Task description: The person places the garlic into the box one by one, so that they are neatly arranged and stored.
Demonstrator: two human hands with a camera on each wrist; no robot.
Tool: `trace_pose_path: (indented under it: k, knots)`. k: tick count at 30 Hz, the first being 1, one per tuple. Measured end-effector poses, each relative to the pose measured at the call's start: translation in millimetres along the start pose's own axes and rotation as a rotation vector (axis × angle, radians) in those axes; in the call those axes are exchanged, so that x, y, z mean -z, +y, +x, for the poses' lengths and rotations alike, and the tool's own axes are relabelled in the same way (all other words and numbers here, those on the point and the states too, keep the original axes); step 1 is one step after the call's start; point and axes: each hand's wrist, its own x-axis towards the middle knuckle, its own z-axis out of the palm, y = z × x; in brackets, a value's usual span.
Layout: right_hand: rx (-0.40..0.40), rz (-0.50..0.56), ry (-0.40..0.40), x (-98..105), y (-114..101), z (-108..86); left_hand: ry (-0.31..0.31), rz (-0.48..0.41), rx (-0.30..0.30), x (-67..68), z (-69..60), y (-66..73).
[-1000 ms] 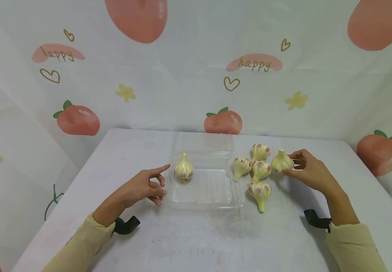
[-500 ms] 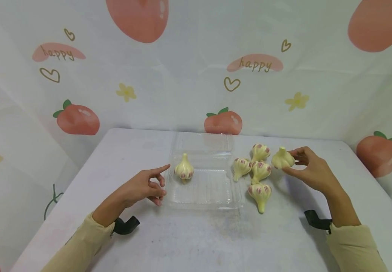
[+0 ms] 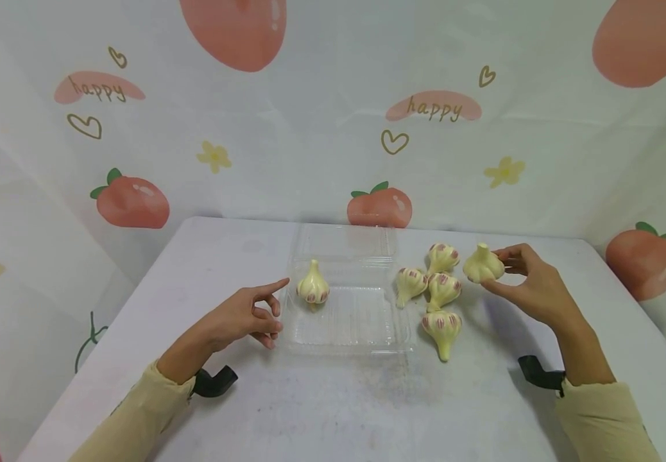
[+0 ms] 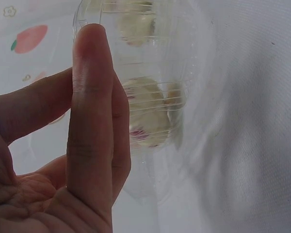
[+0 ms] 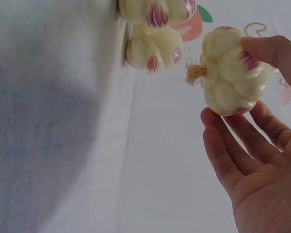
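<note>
My right hand (image 3: 532, 282) pinches a garlic bulb (image 3: 483, 264) between thumb and fingertips, stem up, lifted off the table. Its root tuft and purple streaks show in the right wrist view, where the fingers (image 5: 233, 150) support it from one side. Left of it lie several more garlic bulbs (image 3: 444, 290) in a loose cluster. My left hand (image 3: 246, 319) is at the left side of a clear plastic box (image 3: 344, 321), index finger stretched to its edge; whether it touches is hard to tell. One garlic bulb (image 3: 312, 285) stands upright inside, at the back left.
The box's clear lid (image 3: 344, 242) lies folded back behind it on the white table (image 3: 333, 410). A printed cloth backdrop (image 3: 310, 128) hangs at the table's far edge. Dark wrist mounts (image 3: 214, 382) stick out below both hands.
My right hand has raised the garlic bulb a little farther above the table and shifted slightly right. The left hand, the box and the other bulbs stay in place.
</note>
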Motion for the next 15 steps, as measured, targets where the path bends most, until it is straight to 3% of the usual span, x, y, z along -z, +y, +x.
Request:
trace_pose_path:
  k: [15]
  knots:
    - [0.026, 0.038, 0.074, 1.2, -4.0, 0.4, -0.005, -0.004, -0.006, 0.1, 0.7, 0.1]
